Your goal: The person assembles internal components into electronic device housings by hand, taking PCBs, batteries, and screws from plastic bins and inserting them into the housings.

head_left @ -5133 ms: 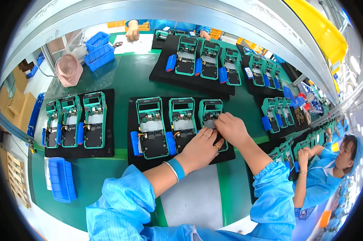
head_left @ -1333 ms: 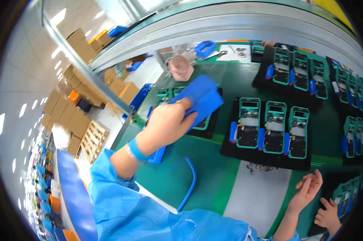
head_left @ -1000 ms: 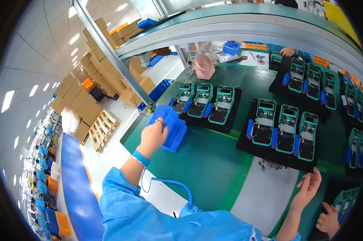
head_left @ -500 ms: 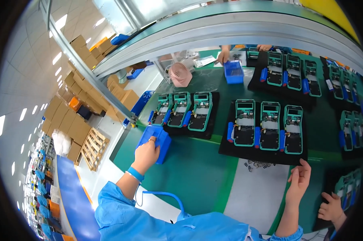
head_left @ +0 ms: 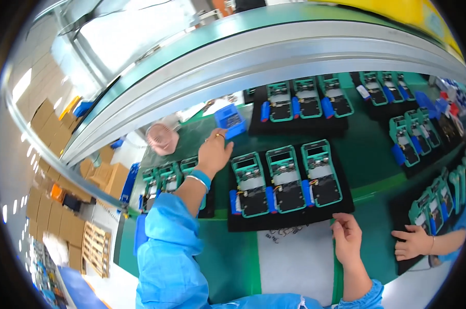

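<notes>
My left hand (head_left: 215, 153) stretches forward to the near edge of a small blue bin (head_left: 228, 117) with small parts in it. Its thumb stands apart from the fingers, and nothing shows in its grasp; whether the fingertips touch the bin is unclear. Nearest to my right hand (head_left: 348, 240) is the front right corner of a black foam mat (head_left: 289, 222). The fingers there are loosely bent, with nothing visible in them. Three green-framed device housings (head_left: 283, 180) lie on this mat, with blue cylinders at their sides. Small metal clips (head_left: 279, 234) lie before the mat.
More mats with housings (head_left: 308, 98) stand farther back and at the right. Left of the bin is a pink fan (head_left: 162, 138). A co-worker's hand (head_left: 412, 242) rests by the mat at right. A metal shelf rail (head_left: 274, 62) crosses overhead.
My left hand has left the blue bin at the left and reached forward to the far blue bin. A co-worker's hands no longer show beside that bin. The view has shifted right.
</notes>
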Tool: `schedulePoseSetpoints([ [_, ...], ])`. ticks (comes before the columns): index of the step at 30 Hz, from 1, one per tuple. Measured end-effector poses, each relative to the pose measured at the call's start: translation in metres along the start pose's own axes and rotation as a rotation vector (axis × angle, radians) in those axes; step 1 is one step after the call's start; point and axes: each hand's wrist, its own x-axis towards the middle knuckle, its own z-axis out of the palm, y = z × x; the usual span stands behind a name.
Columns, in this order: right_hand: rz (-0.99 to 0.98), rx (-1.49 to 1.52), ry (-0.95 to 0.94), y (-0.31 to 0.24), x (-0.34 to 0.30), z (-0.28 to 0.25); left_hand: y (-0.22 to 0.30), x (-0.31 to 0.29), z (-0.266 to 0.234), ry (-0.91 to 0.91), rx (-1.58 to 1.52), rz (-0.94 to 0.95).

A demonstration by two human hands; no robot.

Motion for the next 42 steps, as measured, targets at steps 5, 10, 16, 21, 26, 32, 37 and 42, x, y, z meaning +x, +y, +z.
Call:
schedulePoseSetpoints([
  [5,-0.039,-0.176,0.001,-0.007,0.004,0.005,-0.066,0.061,0.079,0.019,-0.032,-0.079],
  [10,-0.064,-0.251,-0.073,-0.01,0.005,0.007,-0.062,0.051,0.072,-0.184,0.142,-0.101],
  [16,-0.183,-0.205,-0.195,-0.008,0.002,0.01,-0.019,-0.01,-0.019,0.049,0.038,0.106],
  [21,0.098,0.138,-0.295,-0.003,-0.007,0.032,0.057,-0.093,-0.09,0.062,-0.19,0.327],
  [26,0.164,0.164,-0.428,-0.033,-0.029,0.053,0.113,-0.179,-0.085,-0.064,-0.266,0.565],
  [32,0.298,0.067,-0.229,-0.024,-0.033,0.035,0.144,-0.227,-0.029,0.058,-0.413,0.623],
  [37,0.005,-0.145,-0.076,-0.002,-0.03,0.021,0.152,-0.257,-0.005,-0.099,-0.688,0.211],
  [42,-0.13,-0.49,-0.061,0.003,-0.043,0.019,0.162,-0.253,0.006,-0.229,-0.663,0.132],
])
